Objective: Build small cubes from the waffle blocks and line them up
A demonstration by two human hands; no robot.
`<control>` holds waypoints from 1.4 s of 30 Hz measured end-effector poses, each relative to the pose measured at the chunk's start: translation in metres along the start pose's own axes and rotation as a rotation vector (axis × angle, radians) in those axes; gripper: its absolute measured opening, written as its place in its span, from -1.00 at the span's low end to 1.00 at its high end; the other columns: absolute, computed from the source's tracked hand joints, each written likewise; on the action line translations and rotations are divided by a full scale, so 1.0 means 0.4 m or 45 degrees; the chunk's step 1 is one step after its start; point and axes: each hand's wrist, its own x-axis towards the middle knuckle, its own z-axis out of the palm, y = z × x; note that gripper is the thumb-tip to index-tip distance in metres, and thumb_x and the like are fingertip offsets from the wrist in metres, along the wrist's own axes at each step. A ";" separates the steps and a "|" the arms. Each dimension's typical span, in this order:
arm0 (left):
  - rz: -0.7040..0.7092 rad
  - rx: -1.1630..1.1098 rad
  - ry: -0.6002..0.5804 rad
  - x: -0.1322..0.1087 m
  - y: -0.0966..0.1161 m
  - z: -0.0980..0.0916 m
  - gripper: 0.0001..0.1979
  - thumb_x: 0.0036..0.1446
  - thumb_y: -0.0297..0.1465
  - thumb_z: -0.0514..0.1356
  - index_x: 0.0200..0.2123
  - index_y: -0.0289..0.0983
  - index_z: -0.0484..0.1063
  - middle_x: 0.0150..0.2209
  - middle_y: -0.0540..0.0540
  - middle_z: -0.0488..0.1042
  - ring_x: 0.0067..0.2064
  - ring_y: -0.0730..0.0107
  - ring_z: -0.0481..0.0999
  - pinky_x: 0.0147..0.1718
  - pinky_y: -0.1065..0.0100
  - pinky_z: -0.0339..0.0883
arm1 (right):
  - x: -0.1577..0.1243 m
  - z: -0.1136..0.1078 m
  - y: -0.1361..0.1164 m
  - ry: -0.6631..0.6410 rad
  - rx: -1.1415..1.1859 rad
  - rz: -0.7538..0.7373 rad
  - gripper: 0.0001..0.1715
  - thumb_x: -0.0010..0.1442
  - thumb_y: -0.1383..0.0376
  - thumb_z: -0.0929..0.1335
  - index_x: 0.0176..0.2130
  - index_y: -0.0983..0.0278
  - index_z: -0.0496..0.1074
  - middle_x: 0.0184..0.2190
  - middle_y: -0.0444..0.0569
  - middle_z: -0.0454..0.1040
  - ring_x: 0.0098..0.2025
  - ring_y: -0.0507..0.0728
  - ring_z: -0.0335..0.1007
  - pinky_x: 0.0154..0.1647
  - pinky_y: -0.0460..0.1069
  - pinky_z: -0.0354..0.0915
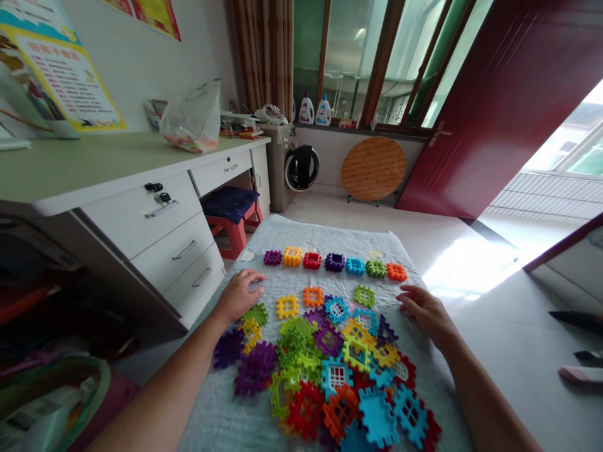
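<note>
My left hand (239, 294) lies at the left side of the cloth, fingers loosely apart and holding nothing. Beside it are a green interlocking tile (257, 312) and a yellow one (253, 334). On the right, my right hand (424, 309) is open and empty, its fingertips near the orange block (396, 271). That block ends a row of several small blocks, including purple (272, 257), yellow (292, 255), red (312, 260) and blue (355, 265) ones. Between my forearms spreads a loose pile of notched plastic tiles (330, 339), many overlapping; the lower ones are partly hidden.
A pale cloth (325, 232) covers the low surface. To the left stand a white desk (141, 213), a red stool with a dark seat (235, 204) and a tub (101, 402). Behind are a washing machine (280, 169), a round wooden tabletop (374, 168) and a red door (490, 107).
</note>
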 end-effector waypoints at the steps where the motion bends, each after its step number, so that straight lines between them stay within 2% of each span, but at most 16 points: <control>1: 0.002 -0.001 -0.001 0.000 -0.001 0.001 -0.75 0.00 -0.34 0.12 -0.23 -0.26 0.46 -0.16 -0.14 0.41 -0.06 0.19 0.40 0.04 0.16 0.23 | -0.001 0.004 0.007 0.017 0.021 0.033 -0.50 -0.05 0.03 0.38 -0.17 0.28 0.40 -0.42 -0.01 0.50 -0.47 0.08 0.40 -0.51 -0.04 0.32; 8: 0.002 -0.021 0.008 -0.001 0.002 0.000 -0.76 -0.02 -0.35 0.13 -0.24 -0.25 0.46 -0.17 -0.12 0.42 -0.09 0.20 0.40 0.03 0.15 0.24 | 0.000 0.013 0.017 0.067 -0.041 0.019 -0.58 -0.07 0.06 0.38 -0.24 0.26 0.44 -0.52 -0.07 0.48 -0.50 0.08 0.38 -0.52 -0.04 0.30; 14: 0.006 -0.029 -0.010 -0.002 -0.002 -0.002 -0.75 -0.01 -0.32 0.13 -0.25 -0.26 0.46 -0.15 -0.14 0.42 -0.08 0.19 0.40 0.03 0.14 0.25 | 0.001 0.014 0.030 0.036 -0.067 -0.023 -0.61 -0.05 0.09 0.37 -0.24 0.25 0.43 -0.46 -0.08 0.50 -0.46 0.08 0.39 -0.41 -0.01 0.34; 22: 0.000 0.059 0.051 -0.002 -0.010 -0.004 -0.74 -0.04 -0.31 0.13 -0.26 -0.26 0.46 -0.15 -0.14 0.45 -0.08 0.15 0.41 0.04 0.14 0.22 | 0.004 0.011 0.052 0.012 -0.171 -0.066 -0.63 0.02 0.11 0.34 -0.19 0.24 0.41 -0.40 -0.09 0.49 -0.41 0.07 0.39 -0.35 -0.02 0.32; 27: 0.012 0.089 0.024 -0.001 -0.012 -0.004 -0.74 -0.03 -0.29 0.11 -0.26 -0.26 0.45 -0.12 -0.15 0.46 -0.05 0.15 0.41 0.05 0.15 0.21 | 0.010 0.010 0.067 0.005 -0.219 -0.082 -0.64 0.03 0.11 0.32 -0.18 0.24 0.40 -0.41 -0.11 0.47 -0.40 0.08 0.38 -0.33 -0.01 0.32; 30: 0.020 0.077 0.026 0.000 -0.013 -0.004 -0.73 -0.03 -0.28 0.11 -0.26 -0.25 0.45 -0.13 -0.14 0.47 -0.06 0.16 0.42 0.05 0.16 0.22 | 0.006 0.013 0.057 0.007 -0.257 -0.097 -0.63 0.04 0.11 0.32 -0.18 0.24 0.40 -0.41 -0.10 0.48 -0.38 0.08 0.39 -0.31 0.00 0.32; 32: 0.026 0.073 0.029 0.000 -0.013 -0.004 -0.73 -0.02 -0.28 0.11 -0.26 -0.26 0.45 -0.14 -0.14 0.47 -0.08 0.16 0.43 0.04 0.16 0.23 | -0.006 0.015 0.027 -0.014 -0.298 -0.124 -0.65 0.05 0.11 0.31 -0.19 0.25 0.41 -0.42 -0.09 0.47 -0.39 0.08 0.37 -0.32 0.01 0.31; 34: 0.034 0.074 0.022 0.001 -0.014 -0.004 -0.72 -0.02 -0.28 0.11 -0.26 -0.27 0.45 -0.15 -0.16 0.47 -0.09 0.16 0.43 0.03 0.16 0.24 | -0.027 0.018 -0.025 -0.103 -0.338 -0.191 -0.68 0.07 0.12 0.31 -0.23 0.26 0.42 -0.40 -0.06 0.46 -0.39 0.08 0.35 -0.33 0.01 0.30; 35: 0.038 0.075 0.017 0.001 -0.015 -0.004 -0.72 -0.02 -0.28 0.10 -0.26 -0.28 0.45 -0.15 -0.16 0.47 -0.09 0.16 0.43 0.03 0.16 0.24 | -0.042 0.021 -0.057 -0.198 -0.349 -0.267 -0.70 0.09 0.13 0.31 -0.23 0.26 0.43 -0.35 -0.04 0.46 -0.35 0.08 0.35 -0.30 0.02 0.29; 38: 0.044 0.084 0.012 0.001 -0.014 -0.003 -0.71 -0.02 -0.27 0.10 -0.25 -0.28 0.45 -0.15 -0.17 0.47 -0.08 0.16 0.43 0.02 0.16 0.25 | -0.097 0.038 -0.156 -0.610 -0.365 -0.575 -0.74 0.10 0.15 0.35 -0.19 0.19 0.42 -0.17 -0.05 0.41 -0.14 0.12 0.31 -0.14 0.04 0.27; 40: 0.047 0.089 0.016 0.001 -0.013 -0.003 -0.71 -0.01 -0.27 0.10 -0.25 -0.28 0.45 -0.15 -0.17 0.47 -0.08 0.16 0.43 0.03 0.15 0.24 | -0.135 0.060 -0.205 -0.801 -0.410 -0.706 -0.66 0.07 0.14 0.39 -0.13 0.16 0.40 -0.12 -0.05 0.37 -0.05 0.13 0.24 -0.02 0.07 0.22; 42: 0.045 0.093 0.017 0.000 -0.011 -0.004 -0.71 -0.01 -0.27 0.09 -0.25 -0.28 0.45 -0.14 -0.17 0.47 -0.08 0.15 0.43 0.03 0.14 0.24 | -0.165 0.086 -0.228 -0.861 -0.517 -0.769 -0.54 0.01 0.11 0.43 -0.09 0.16 0.37 -0.12 -0.04 0.36 -0.04 0.16 0.21 -0.01 0.09 0.20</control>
